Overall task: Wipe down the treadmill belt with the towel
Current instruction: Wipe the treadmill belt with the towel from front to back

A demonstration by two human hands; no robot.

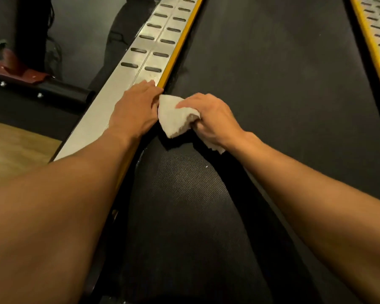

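Both bare forearms [53,205] reached in low over the belt [272,84]. The right hand [208,119] clutched the bunched white towel [173,117] against the belt's left edge. The left hand [136,106] lay flat on the silver side rail [110,110], holding nothing, fingertips apparently touching the towel. Bunched so small, the towel could miss most of the wide belt, or snag beside the yellow strip [180,47].

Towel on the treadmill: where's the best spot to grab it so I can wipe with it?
Grab the towel by its bunched-up thick part, coming down from above, as the right hand does now. That wad gives fingers something to curl round. The flat corner spread on the belt beside the left hand is thin, probably harder to pinch, and better left free for wiping.
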